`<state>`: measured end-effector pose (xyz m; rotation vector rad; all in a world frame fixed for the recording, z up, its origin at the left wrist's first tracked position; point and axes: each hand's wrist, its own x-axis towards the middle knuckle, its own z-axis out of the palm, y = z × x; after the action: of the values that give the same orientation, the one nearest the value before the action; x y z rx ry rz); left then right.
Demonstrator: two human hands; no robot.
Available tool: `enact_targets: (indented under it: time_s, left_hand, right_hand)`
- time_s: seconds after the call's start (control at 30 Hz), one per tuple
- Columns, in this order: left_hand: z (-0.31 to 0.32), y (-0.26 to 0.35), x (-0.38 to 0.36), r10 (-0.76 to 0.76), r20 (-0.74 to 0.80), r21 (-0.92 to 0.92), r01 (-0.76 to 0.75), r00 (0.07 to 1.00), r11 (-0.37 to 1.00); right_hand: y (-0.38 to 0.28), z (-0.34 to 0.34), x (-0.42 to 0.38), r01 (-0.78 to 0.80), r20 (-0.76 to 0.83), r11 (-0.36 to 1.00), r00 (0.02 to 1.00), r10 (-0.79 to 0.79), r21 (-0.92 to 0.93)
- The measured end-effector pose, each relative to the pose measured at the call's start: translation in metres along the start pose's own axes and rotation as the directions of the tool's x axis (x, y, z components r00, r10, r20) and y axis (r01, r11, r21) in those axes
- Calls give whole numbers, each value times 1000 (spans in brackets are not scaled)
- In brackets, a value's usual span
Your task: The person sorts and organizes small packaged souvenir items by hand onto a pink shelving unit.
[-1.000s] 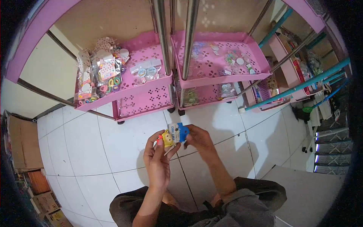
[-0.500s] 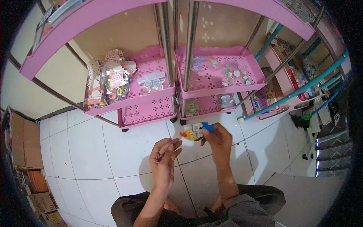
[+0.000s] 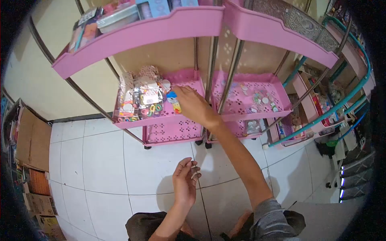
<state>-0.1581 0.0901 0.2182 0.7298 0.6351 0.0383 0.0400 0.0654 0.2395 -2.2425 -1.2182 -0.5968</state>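
Note:
My right hand [image 3: 191, 104] reaches into the middle tier of the left pink cart [image 3: 165, 121]. Its fingers grip a small item [image 3: 175, 102] with blue and yellow parts, just right of the heaped packets [image 3: 148, 94] of colourful rings. The hand covers part of the tray behind it. Lower down, my left hand [image 3: 185, 180] hangs over the white floor tiles, its fingers curled and partly apart, with nothing visible in them.
On the right, a second pink cart [image 3: 257, 114] holds small clear packets. Metal posts stand between the two carts. A teal-framed shelf [image 3: 321, 121] is farther right. Cardboard boxes [image 3: 34, 140] stand at the left edge.
My right hand has moved up and left from above the floor into the left cart, carrying the blue and yellow item. The carts appear lower in view. My left hand remains over the floor.

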Motion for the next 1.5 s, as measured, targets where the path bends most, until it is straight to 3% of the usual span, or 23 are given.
enact_targets:
  time_s: [0.03, 0.07, 0.13, 0.2, 0.27, 0.33, 0.4, 0.47, 0.53, 0.6, 0.67, 0.7, 0.77, 0.9, 0.97, 1.1, 1.3, 1.37, 1.4, 1.47, 1.5]
  left_hand:
    - [-2, 0, 1, -7, 14, -2, 7, 1000, 1000]
    - [-2, 2, 1, -1, 24, -1, 1, 1000, 1000]
    - [-2, 4, 2, -16, 21, 8, 16, 1000, 1000]
    - [-6, 1, 6, -48, 33, 24, 48, 998, 999]
    - [-9, -2, 9, -51, 22, 39, 50, 998, 998]
    - [-9, -2, 8, -67, 35, 66, 65, 997, 996]
    - [-9, 0, 6, -66, -45, -15, 65, 997, 998]
    - [-15, -1, 10, -68, -35, 59, 70, 997, 996]
    - [-20, 0, 10, -35, 0, 42, 35, 999, 999]
    - [-21, -2, 11, -51, -6, 45, 51, 999, 998]
    - [-20, -5, 10, -58, -31, 73, 60, 998, 996]
    - [-19, -6, 10, -54, -29, 76, 56, 998, 996]
    - [-18, -10, 10, -66, -55, 76, 70, 996, 995]
    - [-21, -13, 12, -81, -13, 66, 82, 997, 994]
    - [-18, -12, 11, -74, -36, 71, 77, 997, 995]
    - [-18, -15, 13, -69, -40, 74, 72, 997, 995]
    - [-14, -18, 12, -83, -12, 73, 84, 996, 994]
    - [-13, -18, 10, -77, -8, 73, 77, 997, 994]
    - [-13, -18, 10, -71, -4, 74, 72, 997, 995]
    - [-11, -17, 9, -63, -13, 63, 64, 998, 996]
    - [-11, -17, 9, -59, -24, 55, 61, 998, 997]
  right_hand:
    - [5, 4, 3, -98, 62, 992, 994, 93, 85]
    - [7, 10, 4, -94, 54, 993, 994, 90, 77]
    - [5, 15, 6, -380, 354, 925, 864, 359, -10]
    - [6, 27, 0, -330, 353, 937, 868, 350, -116]
    - [-2, 33, -11, -245, -142, 881, 969, 203, -405]
    - [-24, -6, -27, -130, -109, 990, 986, 124, -49]
    - [-26, -69, -62, -143, -37, 916, 985, 168, 374]
    - [3, -117, -78, -510, 188, 724, 855, 483, 465]
    - [53, -121, -86, -599, -65, 761, 774, 630, 248]
    - [98, -97, -82, -503, -204, 855, 830, 519, 128]
    - [145, -64, -74, -475, 52, 877, 876, 479, -73]
    - [157, -52, -70, -475, 47, 877, 877, 478, -72]
    - [168, -36, -62, -402, 229, 910, 881, 414, -100]
    - [150, -50, -53, -458, 344, 875, 805, 483, -157]
    - [141, -63, -52, -319, 391, 921, 836, 385, -224]
    - [154, -61, -56, -307, 415, 948, 855, 312, -81]
    - [143, -50, -58, -184, 305, 923, 906, 293, -338]
    - [133, -56, -54, -52, 303, 905, 933, 195, -422]
    - [135, -55, -54, -49, 301, 905, 934, 191, -422]
    - [139, -54, -54, -281, 184, 897, 916, 357, -341]
    - [136, -62, -55, -278, 182, 899, 918, 352, -338]
